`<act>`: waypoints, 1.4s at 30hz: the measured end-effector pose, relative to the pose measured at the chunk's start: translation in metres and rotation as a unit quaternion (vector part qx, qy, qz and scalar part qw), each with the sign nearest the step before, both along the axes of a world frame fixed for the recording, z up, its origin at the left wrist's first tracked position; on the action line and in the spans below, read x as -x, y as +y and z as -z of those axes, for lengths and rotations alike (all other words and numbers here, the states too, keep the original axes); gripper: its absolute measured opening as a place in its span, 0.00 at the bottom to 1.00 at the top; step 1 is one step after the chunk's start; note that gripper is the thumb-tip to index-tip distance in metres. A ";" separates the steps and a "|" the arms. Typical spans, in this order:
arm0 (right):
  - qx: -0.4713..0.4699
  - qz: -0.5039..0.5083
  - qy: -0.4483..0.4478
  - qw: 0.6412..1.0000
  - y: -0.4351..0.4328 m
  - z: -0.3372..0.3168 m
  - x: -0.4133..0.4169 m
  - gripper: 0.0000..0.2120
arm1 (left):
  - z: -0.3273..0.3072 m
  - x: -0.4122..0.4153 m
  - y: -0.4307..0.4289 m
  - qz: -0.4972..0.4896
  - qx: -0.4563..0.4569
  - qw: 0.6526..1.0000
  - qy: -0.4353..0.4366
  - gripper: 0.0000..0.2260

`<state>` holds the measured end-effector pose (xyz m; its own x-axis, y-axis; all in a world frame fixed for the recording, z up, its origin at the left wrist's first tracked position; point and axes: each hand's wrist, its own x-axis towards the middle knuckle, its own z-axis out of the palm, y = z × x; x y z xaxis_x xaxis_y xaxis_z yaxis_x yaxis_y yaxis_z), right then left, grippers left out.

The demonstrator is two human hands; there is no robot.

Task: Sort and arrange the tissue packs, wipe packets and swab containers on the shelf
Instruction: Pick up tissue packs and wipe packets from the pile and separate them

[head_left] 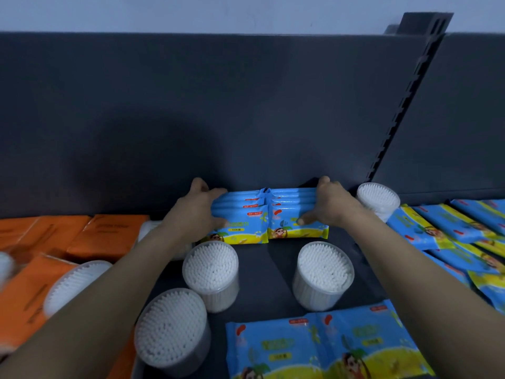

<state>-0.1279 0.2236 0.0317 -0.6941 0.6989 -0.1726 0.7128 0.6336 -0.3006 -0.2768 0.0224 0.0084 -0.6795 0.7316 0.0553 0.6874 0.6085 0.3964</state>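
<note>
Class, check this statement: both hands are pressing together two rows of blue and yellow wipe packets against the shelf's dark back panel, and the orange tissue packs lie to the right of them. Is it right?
One detail is wrong. The head view shows the orange tissue packs to the left, not the right. The left hand and right hand do press the blue and yellow wipe packets against the dark back panel.

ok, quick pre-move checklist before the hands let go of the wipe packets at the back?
1. Left hand grips left stack of wipe packets: ok.
2. Right hand grips right stack: ok.
3. Stacks butted together in the middle: ok.
4. Stacks flush against the back panel: cannot tell.
5. Swab containers in front stand clear of the stacks: ok.
6. Sorting done: not ok, loose wipe packets at right, orange tissue packs mixed with swabs at left.
</note>
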 end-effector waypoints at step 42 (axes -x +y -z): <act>-0.038 -0.470 -0.049 0.881 -0.236 -0.022 0.169 0.32 | -0.030 0.022 -0.253 -0.215 0.034 0.976 0.006 0.16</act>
